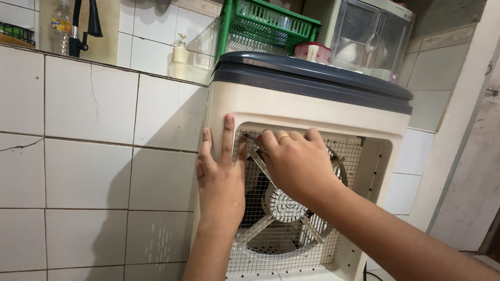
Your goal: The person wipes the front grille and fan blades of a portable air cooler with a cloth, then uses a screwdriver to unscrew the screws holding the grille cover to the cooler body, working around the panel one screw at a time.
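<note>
A cream air cooler [312, 112] with a dark grey top [312, 78] stands against a tiled wall. A wire mesh [281, 244] covers its opening, with a fan behind it. My left hand [221, 179] lies flat on the cooler's left frame beside the mesh, fingers pointing up. At the mesh's upper left corner, my right hand [297, 164] is closed on a thin metal tool [252, 138]. The tool's tip touches the mesh edge. A ring shows on one right finger.
A white tiled counter wall [94, 166] fills the left. On the counter stand a soap dispenser [180, 52], a plastic bottle [61, 26] and a black tap [83, 26]. A green basket [265, 23] and a clear-doored cabinet [370, 36] sit behind the cooler.
</note>
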